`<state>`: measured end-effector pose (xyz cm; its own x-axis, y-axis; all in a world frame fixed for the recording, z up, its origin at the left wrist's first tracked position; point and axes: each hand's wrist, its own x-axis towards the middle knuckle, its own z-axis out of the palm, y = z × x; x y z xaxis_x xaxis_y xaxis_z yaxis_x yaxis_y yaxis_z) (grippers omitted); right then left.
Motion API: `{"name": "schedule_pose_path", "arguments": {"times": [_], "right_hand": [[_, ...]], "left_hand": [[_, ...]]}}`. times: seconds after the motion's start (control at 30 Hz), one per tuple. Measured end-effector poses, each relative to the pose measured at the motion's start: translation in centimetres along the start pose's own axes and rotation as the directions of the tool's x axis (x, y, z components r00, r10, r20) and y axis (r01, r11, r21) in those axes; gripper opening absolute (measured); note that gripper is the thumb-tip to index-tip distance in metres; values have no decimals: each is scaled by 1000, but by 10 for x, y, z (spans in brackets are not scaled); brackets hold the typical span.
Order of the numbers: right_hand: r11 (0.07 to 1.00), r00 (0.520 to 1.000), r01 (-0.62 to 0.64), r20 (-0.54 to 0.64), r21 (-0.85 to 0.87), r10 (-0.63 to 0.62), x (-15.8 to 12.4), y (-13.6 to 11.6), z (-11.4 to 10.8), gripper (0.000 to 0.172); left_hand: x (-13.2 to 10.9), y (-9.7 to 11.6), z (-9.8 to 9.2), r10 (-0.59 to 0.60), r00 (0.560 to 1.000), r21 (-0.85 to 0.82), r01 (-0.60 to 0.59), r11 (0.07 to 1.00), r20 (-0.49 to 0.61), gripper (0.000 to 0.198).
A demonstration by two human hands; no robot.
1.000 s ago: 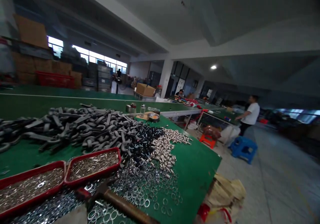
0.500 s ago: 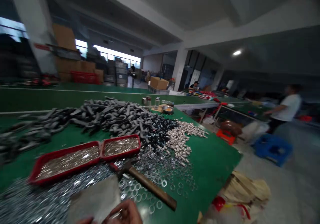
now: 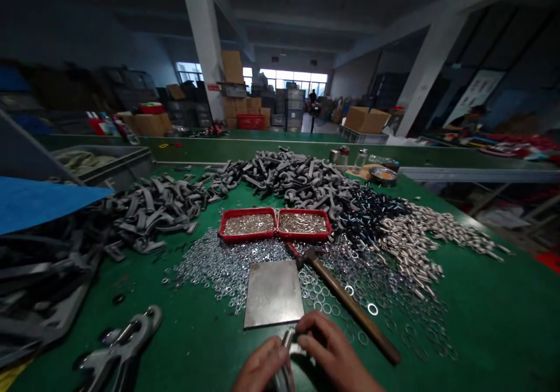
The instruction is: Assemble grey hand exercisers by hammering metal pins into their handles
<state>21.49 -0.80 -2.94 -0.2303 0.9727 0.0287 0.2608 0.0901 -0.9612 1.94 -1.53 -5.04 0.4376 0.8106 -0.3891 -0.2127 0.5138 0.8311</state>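
Observation:
At the bottom centre, my left hand (image 3: 262, 367) is wrapped round a grey metal clamp part (image 3: 284, 374) with a shiny threaded piece at its upper end. My right hand (image 3: 335, 351) is at that end, thumb and forefinger bent close together; whatever they pinch is too small to make out. Just beyond both hands lies a square steel plate (image 3: 274, 294). To its right a hammer (image 3: 350, 304) rests with its wooden handle slanting toward me. Hooked metal clamps (image 3: 125, 345) with bolts lie at the lower left.
Two red trays (image 3: 249, 238) of small metal parts sit beyond the plate, among loose nuts (image 3: 214, 261) and flat washers (image 3: 324, 293). Behind are heaped grey castings (image 3: 289, 173), dark bolts (image 3: 371, 211) and silver pins (image 3: 420, 234). A grey bin (image 3: 118, 164) stands at the left.
My view has swung left and steadied, so the trays, plate and hammer now sit near the centre. Both hands show more fully, and the clamps and grey bin at left have come into view.

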Motion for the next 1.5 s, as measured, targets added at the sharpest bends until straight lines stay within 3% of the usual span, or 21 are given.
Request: {"name": "schedule_pose_path", "arguments": {"times": [0.07,0.13,0.23,0.33,0.4,0.47,0.53,0.57,0.63,0.73,0.87,0.97,1.1,1.17,1.2,1.27,1.33,1.4,1.5], "right_hand": [[914,994,28,-89,-404,-70,2,12,-15,12],[726,991,25,-79,-687,-109,8,24,-28,12],[573,995,37,-24,-819,-99,20,37,-40,18],[605,991,109,42,-789,-124,29,35,-46,23],[688,987,118,9,-716,-160,30,26,-46,19],[836,986,67,-92,-544,-139,29,11,-39,17],[976,990,-39,-143,-215,8,26,-6,-23,22],[995,988,-101,-121,-21,98,24,-14,-12,25],[931,975,-198,-35,307,219,24,-26,11,31],[780,965,-239,49,578,259,28,-33,39,31],[559,938,-322,179,764,296,31,-31,51,28],[545,936,-324,177,773,305,28,-30,50,27],[817,981,-178,32,548,192,22,-28,43,25],[963,997,16,-77,269,5,19,-26,37,15],[985,985,144,-112,99,-133,18,-24,34,13],[903,912,379,-84,-201,-402,17,-20,30,25],[776,843,496,2,-390,-538,19,-18,28,39],[693,838,509,109,-511,-535,23,-17,23,47],[673,897,439,249,-596,-364,34,-13,-8,47]], "left_hand": [[-2,18,-5,63,993,-14,-65,998,-96,46],[0,36,-11,165,970,24,-163,986,-178,43],[7,55,-19,208,966,135,-188,973,-155,37],[14,59,-24,213,966,232,-176,957,-146,33],[17,56,-24,288,932,325,-209,922,-218,31],[19,53,-22,396,879,419,-266,868,-264,30],[18,53,-17,477,844,476,-324,818,-245,29],[17,53,-14,501,837,491,-349,798,-219,29],[13,55,-8,531,831,510,-387,768,-168,28],[7,55,-2,555,819,554,-397,732,-146,28],[5,48,-1,575,805,621,-376,688,-148,28],[6,45,0,582,797,652,-357,669,-161,26],[3,52,8,531,822,604,-321,729,-205,25],[-2,58,14,485,855,551,-319,771,-184,27],[-5,61,16,464,870,524,-322,788,-164,28],[-7,63,18,440,886,480,-325,814,-145,29],[-5,61,15,438,883,453,-325,830,-170,30],[3,59,8,439,870,429,-317,846,-224,34],[17,63,-4,446,849,400,-318,859,-283,38]]}}
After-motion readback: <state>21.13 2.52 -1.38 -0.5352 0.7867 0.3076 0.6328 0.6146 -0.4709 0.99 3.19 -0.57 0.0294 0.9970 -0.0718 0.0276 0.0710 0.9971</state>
